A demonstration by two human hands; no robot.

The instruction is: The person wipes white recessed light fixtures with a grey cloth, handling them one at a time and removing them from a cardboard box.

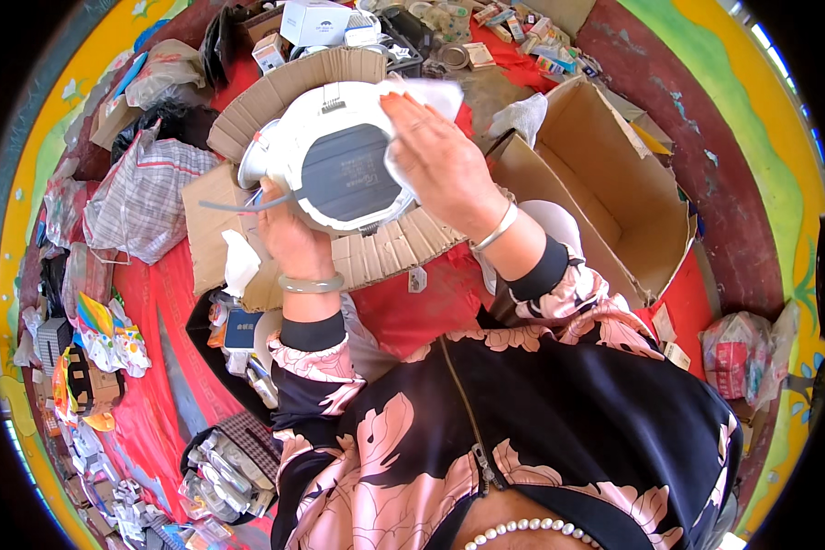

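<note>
Left hand (289, 240) grips the round white lamp (339, 156) from below, fingers closed around its edge, holding it up at chest height. Right hand (440, 160) lies flat and open on the lamp's right side, pressing a white cloth (431, 96). Corrugated cardboard (385, 252) lies underneath, open cardboard box (614, 197) to the right.

The round lamp fixture (339, 156) I held had a white shell and a dark grey ribbed back. The cloth (435, 96) under my right hand (440, 160) was white. My left hand (289, 238) wore a pale grey-green bangle (310, 284); the other wrist carried a silvery one (497, 229). My sleeves (559, 284) were black with pink flowers. The cardboard box (605, 183) was plain brown, the sheet on the ground (156, 302) red, and the bag (142, 197) beside it grey-and-white checked.
</note>
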